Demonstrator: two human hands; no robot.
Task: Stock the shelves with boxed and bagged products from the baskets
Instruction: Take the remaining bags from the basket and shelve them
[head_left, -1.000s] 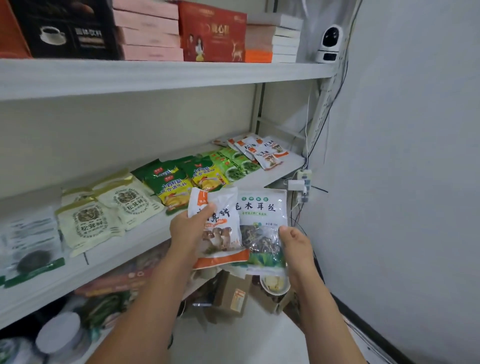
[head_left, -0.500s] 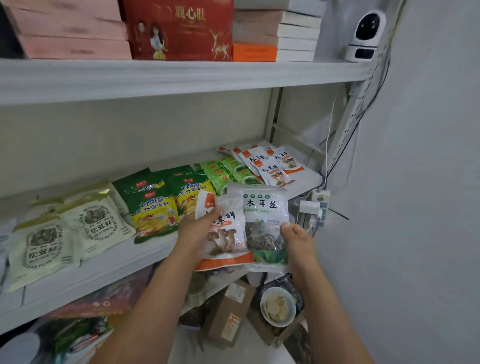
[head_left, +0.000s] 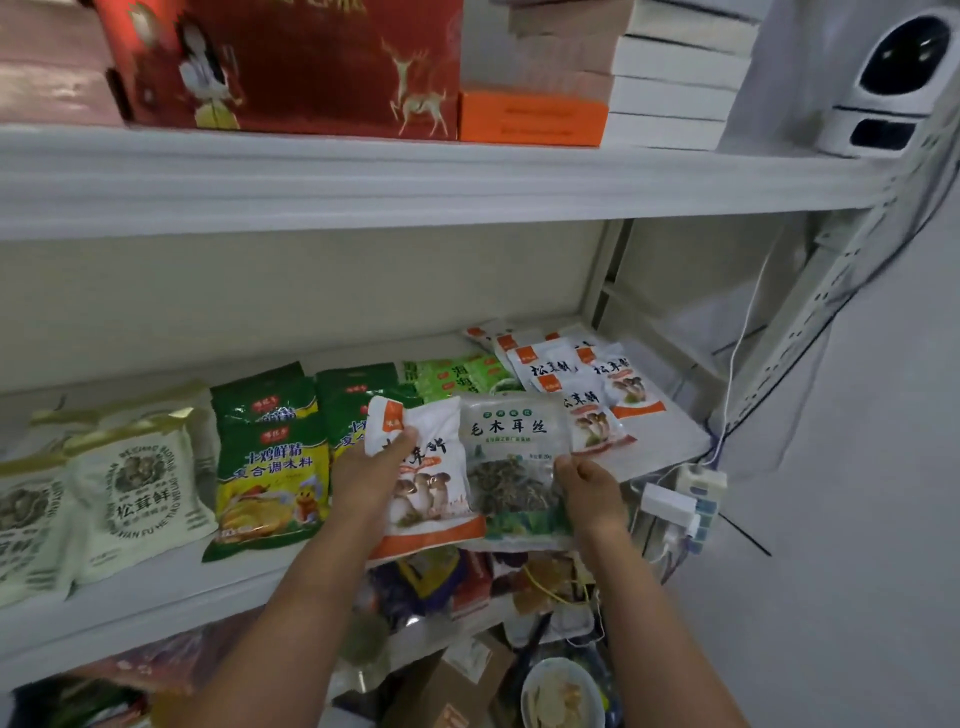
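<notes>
My left hand (head_left: 371, 480) grips a white and orange mushroom bag (head_left: 434, 475) by its left side. My right hand (head_left: 589, 493) pinches the right edge of a clear bag of dried black fungus (head_left: 511, 462) with a green base. I hold both bags side by side, slightly overlapping, over the front edge of the middle shelf (head_left: 171, 582). Just behind them, several matching white and orange bags (head_left: 587, 379) lie at the shelf's right end.
Green and yellow seasoning bags (head_left: 272, 467), light green bags (head_left: 457, 374) and cream mushroom bags (head_left: 140, 493) lie along the shelf. Boxes (head_left: 291, 67) and a white camera (head_left: 893, 83) fill the top shelf. A power strip (head_left: 680, 501) hangs at right. Cardboard boxes (head_left: 457, 680) and a bowl (head_left: 561, 696) sit below.
Both hands have carried the two bags up and forward to the middle shelf's front edge. The view has closed in on the shelves and shifted right.
</notes>
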